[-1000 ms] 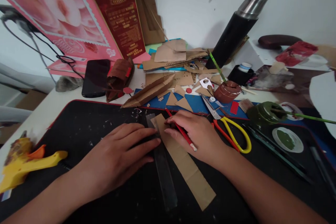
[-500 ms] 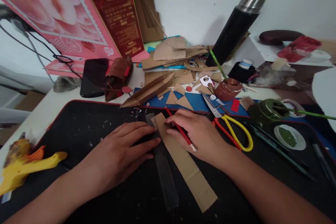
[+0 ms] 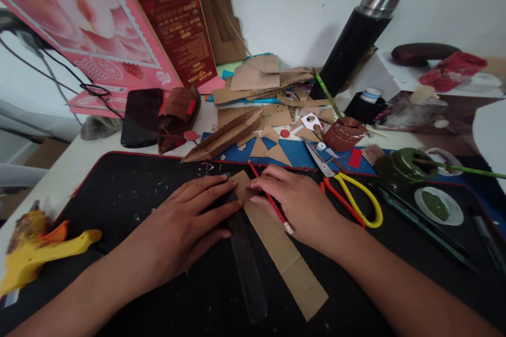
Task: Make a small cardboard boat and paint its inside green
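Observation:
My left hand [image 3: 185, 226] lies flat, fingers stretched out and a little apart, over the upper part of a dark translucent ruler [image 3: 249, 274]. Beside the ruler, on its right, a long strip of brown cardboard [image 3: 290, 260] runs slantwise on the black mat [image 3: 158, 305]. The two touch or nearly touch near my left fingertips and spread apart towards me. In my right hand [image 3: 304, 202] is a red pencil [image 3: 278, 206] with a pale eraser end, held loosely across the fingers. My right fingertips rest on the strip's far end.
Yellow-and-orange scissors [image 3: 358, 195] lie right of my right hand. Green paint jar [image 3: 405, 165], brown paint jar [image 3: 344, 134] and a lid of green paint [image 3: 438, 205] stand beyond. A yellow glue gun [image 3: 43, 253] lies left. Cardboard scraps [image 3: 256, 81] and a black thermos [image 3: 350, 52] are behind.
My left fingers have shifted slightly and now cover more of the ruler's far end. The ruler's near end has moved a little left. My right hand stays almost still with the pencil.

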Demonstrator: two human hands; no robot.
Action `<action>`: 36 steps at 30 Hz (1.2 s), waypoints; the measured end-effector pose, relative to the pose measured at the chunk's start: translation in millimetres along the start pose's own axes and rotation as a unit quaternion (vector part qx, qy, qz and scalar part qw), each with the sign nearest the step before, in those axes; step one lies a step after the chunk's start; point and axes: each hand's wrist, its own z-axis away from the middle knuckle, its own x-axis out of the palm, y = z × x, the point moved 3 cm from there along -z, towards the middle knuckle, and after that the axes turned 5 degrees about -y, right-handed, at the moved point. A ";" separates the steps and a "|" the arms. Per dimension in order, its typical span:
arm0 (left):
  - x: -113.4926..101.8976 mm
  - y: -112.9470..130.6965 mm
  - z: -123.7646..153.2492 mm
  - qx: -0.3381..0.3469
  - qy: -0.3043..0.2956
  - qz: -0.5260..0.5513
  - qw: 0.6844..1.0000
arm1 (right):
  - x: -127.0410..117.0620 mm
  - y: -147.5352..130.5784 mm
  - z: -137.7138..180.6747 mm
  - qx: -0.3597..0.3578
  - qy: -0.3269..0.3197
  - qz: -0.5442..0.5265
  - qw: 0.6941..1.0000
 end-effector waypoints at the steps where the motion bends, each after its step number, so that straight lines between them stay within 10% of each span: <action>1: 0.1 0.5 0.2 -0.001 0.000 0.000 1.000 | 0.5 0.1 0.0 0.000 0.001 0.001 1.000; 36: -1.9 2.9 -0.1 -0.004 0.039 0.035 0.999 | -1.9 -0.3 0.6 -0.001 0.004 -0.027 1.000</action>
